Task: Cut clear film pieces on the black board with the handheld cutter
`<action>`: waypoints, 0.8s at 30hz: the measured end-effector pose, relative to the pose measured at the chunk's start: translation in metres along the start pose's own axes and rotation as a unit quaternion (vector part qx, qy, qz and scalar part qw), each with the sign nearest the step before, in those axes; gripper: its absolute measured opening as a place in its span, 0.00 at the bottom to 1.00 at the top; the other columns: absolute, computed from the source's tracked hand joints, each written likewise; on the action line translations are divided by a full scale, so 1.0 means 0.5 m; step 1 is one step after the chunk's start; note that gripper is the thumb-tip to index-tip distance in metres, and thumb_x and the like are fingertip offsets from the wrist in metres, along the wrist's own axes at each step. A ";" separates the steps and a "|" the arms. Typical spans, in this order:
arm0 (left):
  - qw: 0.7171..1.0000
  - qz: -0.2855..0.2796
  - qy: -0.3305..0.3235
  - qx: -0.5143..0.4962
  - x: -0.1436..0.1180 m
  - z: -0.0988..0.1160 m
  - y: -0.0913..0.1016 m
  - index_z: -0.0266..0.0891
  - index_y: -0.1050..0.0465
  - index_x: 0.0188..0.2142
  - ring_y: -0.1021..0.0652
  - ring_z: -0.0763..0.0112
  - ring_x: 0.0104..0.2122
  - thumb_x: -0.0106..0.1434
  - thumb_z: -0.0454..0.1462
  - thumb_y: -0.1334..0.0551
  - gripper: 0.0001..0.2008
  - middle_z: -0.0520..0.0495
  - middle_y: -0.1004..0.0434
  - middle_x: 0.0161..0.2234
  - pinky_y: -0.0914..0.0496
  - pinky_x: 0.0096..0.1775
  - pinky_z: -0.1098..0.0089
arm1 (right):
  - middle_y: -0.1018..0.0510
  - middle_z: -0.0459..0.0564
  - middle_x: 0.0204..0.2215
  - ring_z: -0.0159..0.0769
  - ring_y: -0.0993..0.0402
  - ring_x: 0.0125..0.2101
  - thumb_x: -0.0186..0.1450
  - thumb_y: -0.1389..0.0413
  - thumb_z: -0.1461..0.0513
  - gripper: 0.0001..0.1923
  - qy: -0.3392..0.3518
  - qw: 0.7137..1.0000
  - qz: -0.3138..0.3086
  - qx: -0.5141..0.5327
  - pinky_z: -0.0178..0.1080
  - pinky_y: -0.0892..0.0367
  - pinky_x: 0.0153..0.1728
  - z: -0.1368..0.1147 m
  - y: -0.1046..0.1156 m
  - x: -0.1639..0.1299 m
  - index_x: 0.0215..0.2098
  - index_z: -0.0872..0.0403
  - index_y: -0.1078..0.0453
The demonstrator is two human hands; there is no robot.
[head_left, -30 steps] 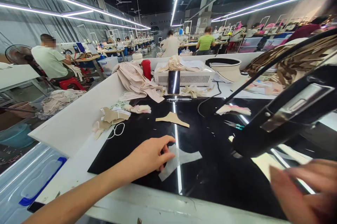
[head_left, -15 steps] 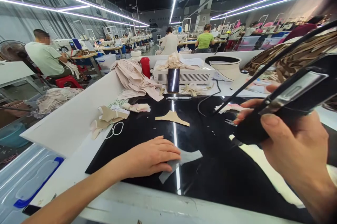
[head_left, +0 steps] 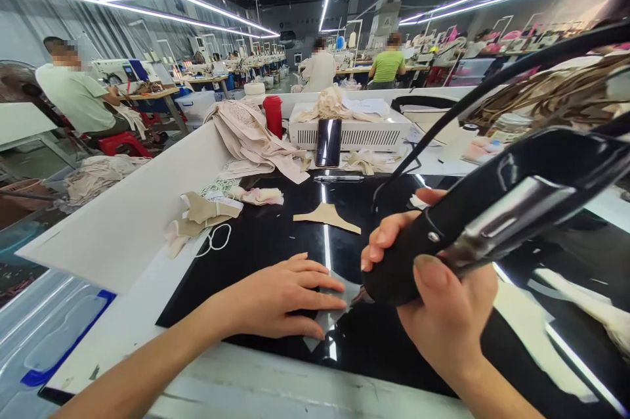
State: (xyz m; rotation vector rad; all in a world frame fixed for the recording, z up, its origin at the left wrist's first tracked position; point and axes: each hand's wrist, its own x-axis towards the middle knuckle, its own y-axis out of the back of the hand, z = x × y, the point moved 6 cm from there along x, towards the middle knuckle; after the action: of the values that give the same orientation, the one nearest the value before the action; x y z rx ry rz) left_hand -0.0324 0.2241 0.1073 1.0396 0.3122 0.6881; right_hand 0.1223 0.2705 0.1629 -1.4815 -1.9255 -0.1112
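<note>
At the bench's near edge, the left hand (head_left: 283,297) lay flat, fingers spread and pressed down on the translucent patch (head_left: 331,314), pinning it to the black top (head_left: 256,235). The right hand (head_left: 443,301) was wrapped tight round the black iron (head_left: 472,222), thumb on top, fingers curled under. And there was the change: a second before, that iron hung high off to the right, well apart from the patch; half a second before, it was coming across; here its nose sat down just beside the left fingertips, at the patch's right edge. Whether the tip touched the patch, I could not tell. The left hand had barely shifted, only flattening further onto the piece. My read: the reach was over and the pressing step was about to start, with fingers very close to the tool.

The iron's cord (head_left: 492,87) arched away toward the far right corner. Past the hands, mid-bench, lay a tan cut piece (head_left: 325,217); along the left edge, beige scraps (head_left: 199,215). At the far edge stood a white box (head_left: 352,133), a phone (head_left: 328,142) leaning on it, and a red bottle (head_left: 273,115).
</note>
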 end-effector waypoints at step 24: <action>0.999 0.018 -0.007 -0.038 0.002 0.000 0.010 0.49 0.31 0.62 0.33 0.54 0.63 0.64 0.39 0.32 0.27 0.47 0.30 0.63 0.44 0.66 0.53 | 0.25 0.43 0.31 0.35 0.28 0.26 0.65 0.37 0.56 0.20 -0.036 0.999 -0.001 -0.005 0.40 0.29 0.26 0.008 -0.008 -0.008 0.53 0.46 0.35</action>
State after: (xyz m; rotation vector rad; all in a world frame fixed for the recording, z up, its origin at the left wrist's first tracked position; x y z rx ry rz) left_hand -0.0337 0.2263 0.1116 0.9793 0.2543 0.7203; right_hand 0.1175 0.2674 0.1590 -1.5096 -1.9864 -0.0689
